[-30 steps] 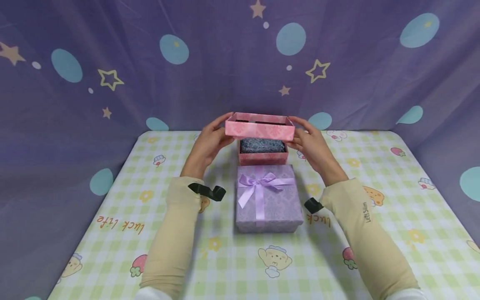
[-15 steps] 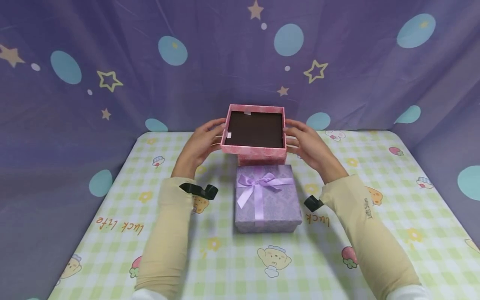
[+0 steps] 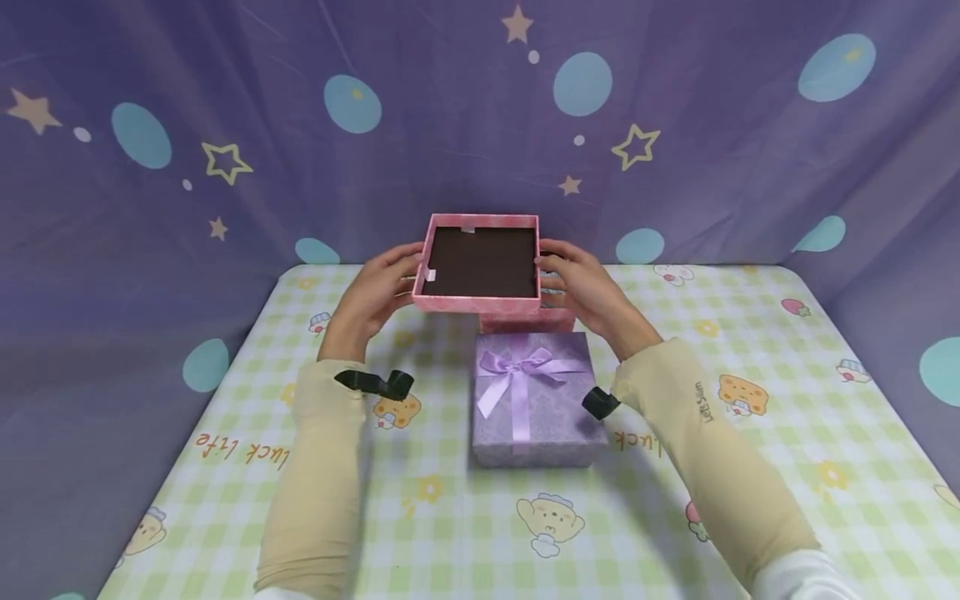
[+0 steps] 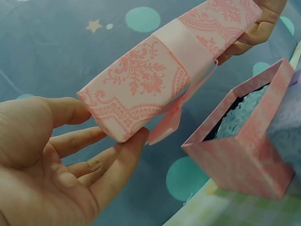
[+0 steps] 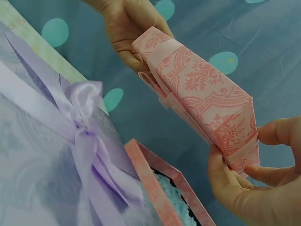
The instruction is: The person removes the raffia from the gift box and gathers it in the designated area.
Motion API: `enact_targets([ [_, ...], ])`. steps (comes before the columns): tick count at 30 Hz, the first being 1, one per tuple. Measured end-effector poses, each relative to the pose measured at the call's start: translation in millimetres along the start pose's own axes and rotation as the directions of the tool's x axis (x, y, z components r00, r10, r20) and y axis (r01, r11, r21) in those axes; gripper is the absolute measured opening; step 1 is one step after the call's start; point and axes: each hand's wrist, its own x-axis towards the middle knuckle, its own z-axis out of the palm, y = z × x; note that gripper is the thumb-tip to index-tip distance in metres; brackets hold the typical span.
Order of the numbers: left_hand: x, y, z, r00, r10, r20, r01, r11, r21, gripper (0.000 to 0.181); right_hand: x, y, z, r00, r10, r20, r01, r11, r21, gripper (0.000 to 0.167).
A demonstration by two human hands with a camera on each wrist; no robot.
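A pink patterned box lid (image 3: 480,304) is held in the air, its dark inside (image 3: 483,262) facing up. My left hand (image 3: 378,287) grips its left side and my right hand (image 3: 581,283) its right side. The left wrist view shows the lid's pink ribbon (image 4: 167,125) hanging on the underside, with thumb and fingers pinching a corner. Below and behind the lid stands the pink box base (image 3: 525,322), mostly hidden in the head view. Both wrist views show it topless, with blue-grey shredded filling (image 4: 242,110) inside.
In front of the pink base sits a closed purple gift box (image 3: 536,408) with a lilac bow (image 3: 521,367). Everything stands on a green checked tablecloth (image 3: 480,542). A purple curtain (image 3: 465,125) with stars rises right behind the table's back edge.
The lid tilted so its dark inside turned up toward the head camera, then shifted left off the pink base. Both hands moved left with it. The purple gift box stayed put.
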Motion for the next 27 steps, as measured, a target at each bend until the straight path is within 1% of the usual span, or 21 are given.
enact_targets([
  [5,-0.1,-3.4,-13.0,1.0,-0.006,-0.022,0.006,1.0,-0.01,0.044,7.9,1.8,12.6,0.999,0.025,0.026,-0.025,1.0,0.001,0.05],
  [9,-1.4,-5.8,-24.4,0.998,-0.021,-0.056,0.021,1.0,0.001,0.044,13.0,3.4,25.5,0.998,0.04,0.042,-0.039,0.999,-0.012,0.053],
  [11,-2.9,-6.9,-30.5,0.996,-0.035,-0.084,0.036,0.999,0.018,0.044,15.0,4.2,32.9,0.998,0.038,0.055,-0.037,0.999,-0.019,0.054],
  [15,-5.0,-10.4,-43.1,0.989,-0.059,-0.133,0.063,0.998,0.022,0.045,18.9,6.7,49.2,0.997,0.041,0.062,-0.04,0.999,-0.025,0.056],
  [20,-6.7,-17.7,-57.1,0.982,-0.07,-0.177,0.07,0.998,-0.007,0.045,27.7,12.9,68.4,0.996,0.061,0.062,-0.06,0.998,-0.03,0.058],
  [23,-6.8,-23.3,-65.6,0.977,-0.077,-0.199,0.074,0.997,-0.02,0.044,32.7,17.8,78.7,0.995,0.07,0.067,-0.067,0.997,-0.041,0.059],
  [27,-7.6,-30.5,-76.9,0.974,-0.089,-0.208,0.085,0.996,-0.029,0.044,37.0,23.4,92.5,0.995,0.074,0.059,-0.071,0.996,-0.057,0.061],
])
